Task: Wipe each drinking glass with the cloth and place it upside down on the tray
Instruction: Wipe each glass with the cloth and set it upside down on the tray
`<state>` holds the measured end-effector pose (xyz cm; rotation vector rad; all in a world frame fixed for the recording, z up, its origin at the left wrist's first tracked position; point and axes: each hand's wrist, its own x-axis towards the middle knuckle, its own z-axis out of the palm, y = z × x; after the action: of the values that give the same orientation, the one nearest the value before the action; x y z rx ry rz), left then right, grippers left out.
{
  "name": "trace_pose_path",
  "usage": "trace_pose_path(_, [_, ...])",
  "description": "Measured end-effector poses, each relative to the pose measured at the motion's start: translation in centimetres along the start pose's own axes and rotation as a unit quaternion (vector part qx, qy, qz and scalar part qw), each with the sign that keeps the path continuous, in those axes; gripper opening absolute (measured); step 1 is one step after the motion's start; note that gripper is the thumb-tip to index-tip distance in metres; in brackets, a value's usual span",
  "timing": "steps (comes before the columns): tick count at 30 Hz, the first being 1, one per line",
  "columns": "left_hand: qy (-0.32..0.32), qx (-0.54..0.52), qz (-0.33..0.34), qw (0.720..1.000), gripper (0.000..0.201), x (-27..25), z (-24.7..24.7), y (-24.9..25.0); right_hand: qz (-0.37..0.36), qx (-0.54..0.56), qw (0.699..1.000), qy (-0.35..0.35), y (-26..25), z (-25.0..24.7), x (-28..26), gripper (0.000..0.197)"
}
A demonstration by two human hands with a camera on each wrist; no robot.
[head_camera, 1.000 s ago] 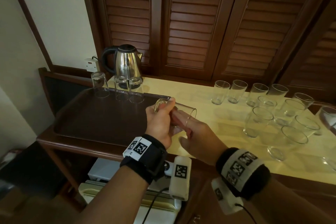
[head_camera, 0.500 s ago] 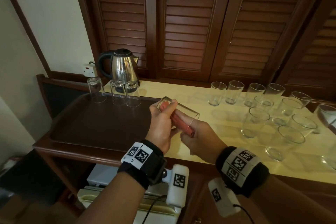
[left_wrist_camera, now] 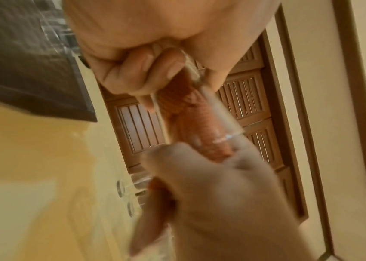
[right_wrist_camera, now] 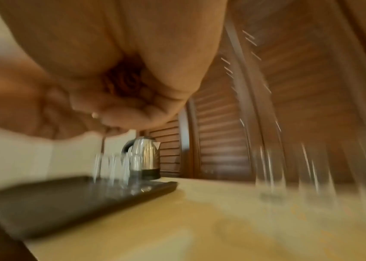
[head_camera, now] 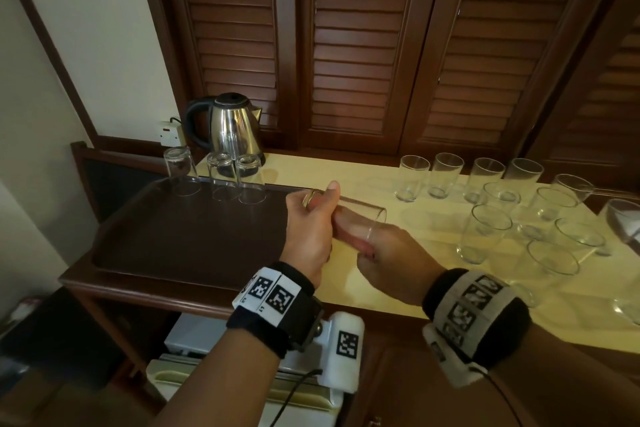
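Since 0.5 s ago, the right hand [head_camera: 391, 263] has pushed the orange waffle-weave cloth [left_wrist_camera: 196, 116] deeper into the clear drinking glass [head_camera: 360, 218], held sideways by the curled left hand [head_camera: 310, 229] beside the dark brown tray [head_camera: 145, 239] bearing 3 inverted glasses [head_camera: 221, 180]. Left wrist: cloth fills it. Right wrist: blurred; fingers bunch cloth. Twisting hard could slip the glass.

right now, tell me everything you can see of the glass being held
The glass is a clear, plain tumbler, held on its side above the counter edge just right of the tray. The left hand grips its base end; its open mouth points right. The orange-red cloth is pushed inside it by the right hand, whose fingers reach in. It touches nothing else.
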<state>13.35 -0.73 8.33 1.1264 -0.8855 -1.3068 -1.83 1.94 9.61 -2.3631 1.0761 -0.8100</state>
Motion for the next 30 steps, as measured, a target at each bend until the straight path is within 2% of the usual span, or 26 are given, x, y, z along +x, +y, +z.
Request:
trace_pose_path(1, [0.002, -0.009, 0.001, 1.0, 0.045, -0.2, 0.3, 0.0, -0.011, 0.002, 1.0, -0.008, 0.0, 0.1, -0.1, 0.079])
trace_pose_path(3, [0.005, -0.047, 0.01, 0.999, 0.03, -0.7, 0.9, -0.4, 0.057, 0.158, 0.986, -0.024, 0.1, 0.0, -0.3, 0.076])
trace_pose_path(5, [-0.015, -0.076, 0.028, 0.997, 0.029, -1.2, 1.5, -0.5, 0.148, 0.347, 0.925, -0.05, 0.1, -0.7, -0.8, 0.064])
trace_pose_path(6, [-0.022, -0.061, 0.035, 0.997, 0.031, -1.2, 1.8, -0.5, 0.158, 0.374, 0.913, -0.049, 0.3, -1.1, -1.1, 0.061])
trace_pose_path(7, [-0.023, -0.032, 0.035, 0.999, 0.034, -1.1, 2.0, -0.4, 0.154, 0.356, 0.921, -0.046, 0.5, -1.6, -1.4, 0.063])
trace_pose_path(9, [-0.021, 0.025, 0.015, 0.999, 0.042, -0.8, 2.3, -0.2, 0.083, 0.168, 0.982, -0.02, 0.7, -1.9, -1.3, 0.076])
trace_pose_path(10, [-0.023, 0.04, 0.003, 0.999, 0.043, -0.8, 2.5, -0.1, 0.056, 0.078, 0.995, -0.019, 0.7, -2.0, -1.4, 0.079])
trace_pose_path(11, [-0.024, 0.043, -0.002, 0.999, 0.04, -0.9, 2.7, -0.1, 0.031, 0.033, 0.999, -0.017, 0.8, -1.9, -1.5, 0.08])
trace_pose_path(12, [-0.023, 0.034, 0.003, 0.999, 0.035, -1.0, 2.9, -0.1, 0.029, 0.037, 0.999, -0.023, 0.8, -1.8, -1.7, 0.081])
trace_pose_path(13, [-0.016, 0.018, 0.013, 1.0, 0.031, -1.2, 3.1, -0.3, 0.053, 0.097, 0.993, -0.032, 0.6, -1.8, -1.7, 0.08])
trace_pose_path(14, [-0.013, -0.003, 0.022, 1.0, 0.03, -1.5, 3.3, -0.5, 0.089, 0.198, 0.975, -0.04, 0.6, -1.9, -1.8, 0.077])
trace_pose_path(15, [-0.016, -0.019, 0.033, 0.999, 0.032, -1.7, 3.5, -0.5, 0.122, 0.306, 0.943, -0.052, 0.8, -2.0, -2.1, 0.071])
trace_pose_path(16, [-0.024, -0.022, 0.044, 0.998, 0.034, -1.7, 3.6, -0.4, 0.146, 0.38, 0.912, -0.057, 0.6, -2.4, -2.3, 0.065])
trace_pose_path(17, [-0.031, -0.008, 0.053, 0.998, 0.036, -1.8, 3.7, -0.2, 0.155, 0.405, 0.9, -0.052, 0.7, -2.7, -2.4, 0.063])
trace_pose_path(18, [-0.029, 0.013, 0.053, 0.998, 0.039, -1.8, 3.8, -0.1, 0.145, 0.37, 0.916, -0.043, 0.9, -2.9, -2.4, 0.067])
trace_pose_path(20, [-0.012, 0.046, 0.026, 0.999, 0.048, -1.6, 3.9, 0.3, 0.09, 0.18, 0.979, -0.015, 0.8, -2.8, -1.8, 0.078])
trace_pose_path(21, [-0.005, 0.048, 0.014, 0.999, 0.051, -1.6, 3.9, 0.3, 0.063, 0.099, 0.993, -0.014, 0.7, -2.6, -1.7, 0.079])
trace_pose_path(22, [0.001, 0.047, 0.016, 0.999, 0.05, -1.6, 4.0, 0.3, 0.047, 0.071, 0.996, -0.014, 0.6, -2.3, -1.7, 0.078])
trace_pose_path(23, [0.003, 0.038, 0.026, 0.999, 0.047, -1.8, 4.0, 0.2, 0.052, 0.09, 0.994, -0.021, 0.6, -2.1, -1.7, 0.078])
trace_pose_path(24, [0.004, 0.018, 0.036, 0.999, 0.042, -1.9, 4.0, 0.0, 0.074, 0.163, 0.983, -0.031, 0.4, -2.0, -1.6, 0.077])
trace_pose_path(25, [0.0, -0.011, 0.044, 0.999, 0.04, -2.1, 4.0, -0.1, 0.095, 0.264, 0.959, -0.048, 0.3, -1.9, -1.6, 0.074])
trace_pose_path(26, [-0.011, -0.04, 0.054, 0.998, 0.04, -2.3, 4.0, -0.2, 0.123, 0.368, 0.92, -0.061, 0.3, -2.1, -1.8, 0.066])
trace_pose_path(27, [-0.024, -0.055, 0.065, 0.996, 0.04, -2.4, 3.9, -0.1, 0.14, 0.429, 0.89, -0.066, 0.1, -2.4, -2.0, 0.06])
trace_pose_path(28, [-0.031, -0.049, 0.071, 0.996, 0.042, -2.4, 3.7, 0.0, 0.144, 0.441, 0.884, -0.06, 0.2, -2.6, -1.9, 0.061])
trace_pose_path(29, [-0.031, -0.033, 0.067, 0.997, 0.043, -2.3, 3.5, 0.0, 0.131, 0.384, 0.913, -0.047, 0.4, -2.7, -1.6, 0.068])
trace_pose_path(30, [-0.022, -0.016, 0.053, 0.998, 0.044, -2.0, 3.2, 0.0, 0.103, 0.28, 0.954, -0.024, 0.5, -2.5, -1.3, 0.076])
